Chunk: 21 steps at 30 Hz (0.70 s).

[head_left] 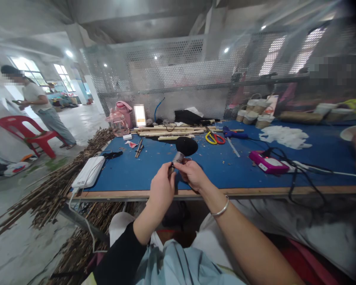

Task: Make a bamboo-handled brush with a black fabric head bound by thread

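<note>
Over the near edge of the blue table I hold a small object with a round black head [186, 146] and a short grey cylindrical neck [178, 157]; its exact kind I cannot make out. My left hand [162, 183] is closed, its thumb and fingers pinching the lower end of the neck. From the other side, my right hand [194, 175] has its thumb and fingers closed around the same neck. The fingertips hide the object's bottom end. Beyond the black head lie several pale wooden sticks [172, 133] and scissors [215, 138] with yellow and red handles.
A blue glue gun [235, 133] lies right of the scissors. A magenta power box [268, 162] with cables sits at right, near crumpled white material [284, 136]. A white power bank [89, 171] rests at the left edge. Another person [38, 97] stands beyond a red chair [29, 128].
</note>
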Motion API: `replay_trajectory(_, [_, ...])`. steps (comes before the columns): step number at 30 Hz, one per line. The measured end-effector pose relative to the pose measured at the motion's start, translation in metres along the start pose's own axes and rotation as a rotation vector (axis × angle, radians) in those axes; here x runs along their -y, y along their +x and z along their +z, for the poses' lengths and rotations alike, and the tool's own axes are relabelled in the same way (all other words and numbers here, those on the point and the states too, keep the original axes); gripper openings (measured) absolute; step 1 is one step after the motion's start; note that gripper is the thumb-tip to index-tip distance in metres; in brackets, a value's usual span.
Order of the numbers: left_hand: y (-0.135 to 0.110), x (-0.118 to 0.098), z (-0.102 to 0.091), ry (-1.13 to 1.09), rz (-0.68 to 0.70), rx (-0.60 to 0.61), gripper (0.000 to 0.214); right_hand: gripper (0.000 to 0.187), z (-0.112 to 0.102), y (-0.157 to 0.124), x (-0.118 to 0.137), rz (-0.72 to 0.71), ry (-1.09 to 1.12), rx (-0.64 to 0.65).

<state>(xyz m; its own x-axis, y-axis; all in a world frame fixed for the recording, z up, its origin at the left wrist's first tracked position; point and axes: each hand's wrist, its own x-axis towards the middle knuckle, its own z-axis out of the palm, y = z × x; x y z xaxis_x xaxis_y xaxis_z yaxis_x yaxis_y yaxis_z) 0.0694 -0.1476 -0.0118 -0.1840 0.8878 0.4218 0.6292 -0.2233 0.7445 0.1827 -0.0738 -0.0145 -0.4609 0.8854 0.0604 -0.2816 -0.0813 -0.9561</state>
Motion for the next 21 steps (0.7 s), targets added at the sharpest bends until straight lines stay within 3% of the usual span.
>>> replay_trajectory(3, [0.01, 0.008, -0.002, -0.154, -0.033, 0.023, 0.026, 0.036, 0.0, 0.0, -0.002, -0.022, -0.025, 0.015])
replay_trajectory(9, [0.019, 0.016, -0.011, -0.53, -0.321, 0.192, 0.035, 0.029, 0.001, -0.002, -0.002, -0.009, -0.037, -0.025])
replay_trajectory(14, [0.016, 0.015, -0.011, -0.727, -0.436, 0.188, 0.046, 0.03, 0.002, -0.004, -0.001, -0.027, -0.06, -0.063])
replay_trajectory(21, [0.015, 0.012, -0.017, -1.055, -0.511, 0.339, 0.039, 0.034, 0.001, -0.003, -0.002, -0.06, -0.098, -0.077])
